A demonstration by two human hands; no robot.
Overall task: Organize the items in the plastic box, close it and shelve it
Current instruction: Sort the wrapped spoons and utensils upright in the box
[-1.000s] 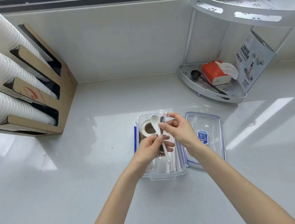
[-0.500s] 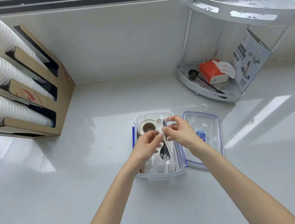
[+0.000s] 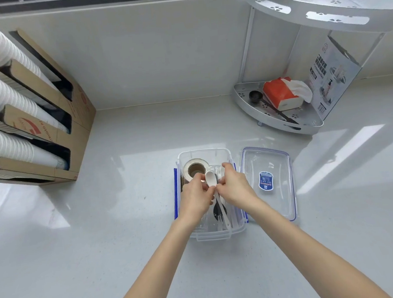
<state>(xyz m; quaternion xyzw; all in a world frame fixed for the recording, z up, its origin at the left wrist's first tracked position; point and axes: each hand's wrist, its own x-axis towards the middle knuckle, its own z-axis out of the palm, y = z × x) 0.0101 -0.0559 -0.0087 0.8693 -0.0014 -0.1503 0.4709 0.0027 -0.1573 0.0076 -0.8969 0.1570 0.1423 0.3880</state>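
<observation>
A clear plastic box [image 3: 211, 236] with blue side clips stands open on the white counter. Inside it are a roll of tape [image 3: 193, 168] at the far left and several pieces of cutlery, some black, some clear. A white plastic spoon [image 3: 211, 179] lies lengthwise over the box, bowl pointing away from me. My left hand [image 3: 196, 197] and my right hand [image 3: 235, 187] both pinch the spoon near its neck, above the box. The box's clear lid [image 3: 268, 185], with a blue label, lies flat on the counter just right of the box.
A white two-tier corner shelf [image 3: 281, 120] stands at the back right, holding a red tissue pack [image 3: 281, 92], a black scoop and a printed card. A cardboard dispenser [image 3: 46, 128] with stacks of white paper cups fills the left side.
Both hands have lowered the white spoon toward the box. The spoon's bowl now sits lower, just in front of the tape roll.
</observation>
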